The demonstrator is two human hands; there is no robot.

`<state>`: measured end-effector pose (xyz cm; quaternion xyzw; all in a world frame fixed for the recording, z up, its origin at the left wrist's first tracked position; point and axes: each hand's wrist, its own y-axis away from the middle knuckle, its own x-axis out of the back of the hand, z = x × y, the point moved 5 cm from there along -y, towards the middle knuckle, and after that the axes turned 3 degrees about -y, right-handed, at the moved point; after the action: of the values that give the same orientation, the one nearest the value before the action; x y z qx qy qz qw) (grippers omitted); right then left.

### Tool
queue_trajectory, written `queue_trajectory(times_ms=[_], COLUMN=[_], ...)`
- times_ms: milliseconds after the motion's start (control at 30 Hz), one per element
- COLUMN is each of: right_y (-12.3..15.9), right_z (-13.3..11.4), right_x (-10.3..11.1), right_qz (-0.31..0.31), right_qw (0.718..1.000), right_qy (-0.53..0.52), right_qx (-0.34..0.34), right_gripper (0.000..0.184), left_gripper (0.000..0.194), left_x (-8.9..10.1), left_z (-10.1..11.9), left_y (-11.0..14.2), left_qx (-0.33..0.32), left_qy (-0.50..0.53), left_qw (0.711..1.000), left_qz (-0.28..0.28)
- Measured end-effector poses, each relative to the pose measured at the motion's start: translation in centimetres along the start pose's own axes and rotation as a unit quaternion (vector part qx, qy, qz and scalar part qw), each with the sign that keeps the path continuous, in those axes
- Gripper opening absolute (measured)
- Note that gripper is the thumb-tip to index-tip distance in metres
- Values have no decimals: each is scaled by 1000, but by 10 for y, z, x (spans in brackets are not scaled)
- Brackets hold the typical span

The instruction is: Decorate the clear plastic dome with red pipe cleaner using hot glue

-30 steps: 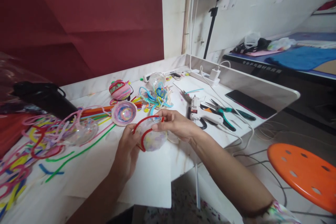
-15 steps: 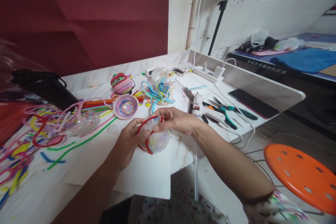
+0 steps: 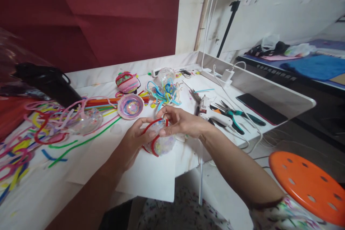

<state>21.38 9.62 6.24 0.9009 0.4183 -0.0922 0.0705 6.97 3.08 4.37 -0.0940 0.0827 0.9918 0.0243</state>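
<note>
Left hand (image 3: 132, 142) and right hand (image 3: 184, 122) grip a shell (image 3: 165, 144) near the front edge of the worktop (image 3: 188, 154). Red strips (image 3: 153, 146) cross it

Your ball (image 3: 165, 146): see-through like plastic, smooth, a bit shiny.
Your red strip (image 3: 153, 147): looks soft and fuzzy, not shiny.
Your paper (image 3: 153, 179): smooth and matt.
Your glue gun (image 3: 219, 118): hard white plastic.
Your pliers (image 3: 229, 112): metal tips, smooth plastic-looking grips.
Your stool (image 3: 303, 183): smooth, shiny orange plastic.
Your sleeve (image 3: 281, 215): soft matt cloth.
</note>
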Motion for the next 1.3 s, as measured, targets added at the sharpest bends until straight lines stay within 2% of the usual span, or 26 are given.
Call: queue_trajectory(times_ms=[100,300,467,600,767,967,1100,1300], right_y=[3,11,15,16,20,24,21,13], right_z=[-3,-7,-6,-4,-9,-16,-16,-7], right_x=[0,-1,2,5,4,1,3,10], right_qz=[18,66,111,107,92,129,138,127], right_qw=[999,991,966,957,950,923,916,948], right_qy=[33,76,186,213,225,273,291,230], right_qx=[38,93,141,162,193,239,241,177], right_gripper=[56,56,43,37,35,31,30,38], left_gripper=[58,53,47,41,41,38,42,52], left_x=[-3,-7,-8,-9,-8,-6,-4,-6], left_z=[3,0,-2,-2,-5,-6,-6,-5], left_y=[1,3,3,2,2,1,-1,-1], left_qx=[-10,-15,-17,-8,5,9,3,-9], left_qy=[12,17,37,42,34,32,47,36], left_qw=[1000,1000,999,999,999,999,998,999], left_qz=[-5,0,3,1,27,38,32,23])
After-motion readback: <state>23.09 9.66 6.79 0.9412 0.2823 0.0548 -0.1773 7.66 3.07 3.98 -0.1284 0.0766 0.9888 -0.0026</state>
